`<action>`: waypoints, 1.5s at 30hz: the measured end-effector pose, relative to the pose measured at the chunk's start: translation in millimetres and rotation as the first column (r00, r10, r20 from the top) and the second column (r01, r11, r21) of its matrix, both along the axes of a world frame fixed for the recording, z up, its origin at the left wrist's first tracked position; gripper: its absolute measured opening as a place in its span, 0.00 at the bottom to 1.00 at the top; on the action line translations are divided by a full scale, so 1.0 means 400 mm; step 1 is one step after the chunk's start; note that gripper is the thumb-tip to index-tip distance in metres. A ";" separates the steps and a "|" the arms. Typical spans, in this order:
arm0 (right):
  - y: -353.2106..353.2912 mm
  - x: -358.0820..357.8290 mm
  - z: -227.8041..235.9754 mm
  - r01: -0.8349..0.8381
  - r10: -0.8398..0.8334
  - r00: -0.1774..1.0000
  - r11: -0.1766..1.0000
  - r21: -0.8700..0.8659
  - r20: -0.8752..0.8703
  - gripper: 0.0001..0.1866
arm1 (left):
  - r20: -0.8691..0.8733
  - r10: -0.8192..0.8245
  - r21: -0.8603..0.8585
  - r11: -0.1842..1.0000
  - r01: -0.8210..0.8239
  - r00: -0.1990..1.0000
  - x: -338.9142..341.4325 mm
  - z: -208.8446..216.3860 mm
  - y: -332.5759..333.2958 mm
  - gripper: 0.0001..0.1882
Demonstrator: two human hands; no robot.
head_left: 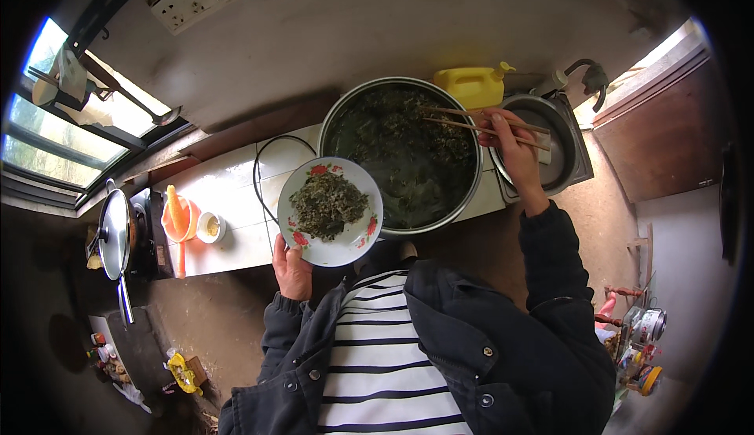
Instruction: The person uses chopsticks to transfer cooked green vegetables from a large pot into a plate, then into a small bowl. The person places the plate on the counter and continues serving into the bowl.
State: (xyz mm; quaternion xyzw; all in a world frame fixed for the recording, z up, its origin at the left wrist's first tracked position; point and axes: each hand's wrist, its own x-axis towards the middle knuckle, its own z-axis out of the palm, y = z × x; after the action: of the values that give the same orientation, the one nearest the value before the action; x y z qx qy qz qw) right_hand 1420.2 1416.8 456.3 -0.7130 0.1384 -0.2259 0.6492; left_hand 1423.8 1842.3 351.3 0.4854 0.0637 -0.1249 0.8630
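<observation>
Two hands are at work, well apart. Nearest, the left hand (293, 272) grips a flowered plate (338, 257) by its edge at about seven o'clock. A mound of dark greens (328, 206) sits mid-plate with bare white around it — so some seems already dished out. The plate overlaps the rim of a big metal pot (393, 81) at its eight o'clock, though I cannot tell whether they touch.

Plenty of greens lie in the pot's murky liquid, so much appears left to lift out. The right hand (509, 140), at the pot's three o'clock, is closed around chopsticks (448, 111); their tips reach in toward one o'clock — whether they pinch anything is unclear. Beyond are a sink (567, 144) at three o'clock and a yellow jug (473, 85) between one and two.
</observation>
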 end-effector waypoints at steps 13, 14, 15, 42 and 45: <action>-0.018 0.225 -0.089 -0.097 0.067 0.985 0.978 -0.187 -0.157 0.16 | 0.040 0.026 0.018 0.999 -0.027 0.999 0.012 0.011 0.028 0.22; -0.020 0.237 -0.101 -0.099 0.056 0.978 0.973 -0.210 -0.200 0.16 | 0.038 0.030 0.019 0.999 -0.031 0.999 0.012 0.012 0.029 0.22; -0.020 0.247 -0.113 -0.108 0.077 0.982 0.977 -0.183 -0.170 0.16 | 0.036 0.036 0.019 0.999 -0.036 0.999 0.012 0.012 0.031 0.22; 0.045 0.258 -0.185 -0.056 0.082 0.992 0.965 0.257 -0.092 0.17 | 0.052 0.077 0.016 0.997 -0.078 0.996 0.012 -0.003 0.050 0.23; 0.067 0.245 -0.175 -0.154 0.172 0.981 0.973 0.174 -0.092 0.17 | 0.050 0.077 0.040 0.996 -0.079 0.996 0.010 -0.003 0.054 0.23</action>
State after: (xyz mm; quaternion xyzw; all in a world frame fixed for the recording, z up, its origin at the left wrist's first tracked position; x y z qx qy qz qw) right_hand 1518.3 1443.4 386.5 -0.6763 0.1321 -0.1214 0.7144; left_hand 1427.9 1863.9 350.1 0.5035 0.0645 -0.0777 0.8581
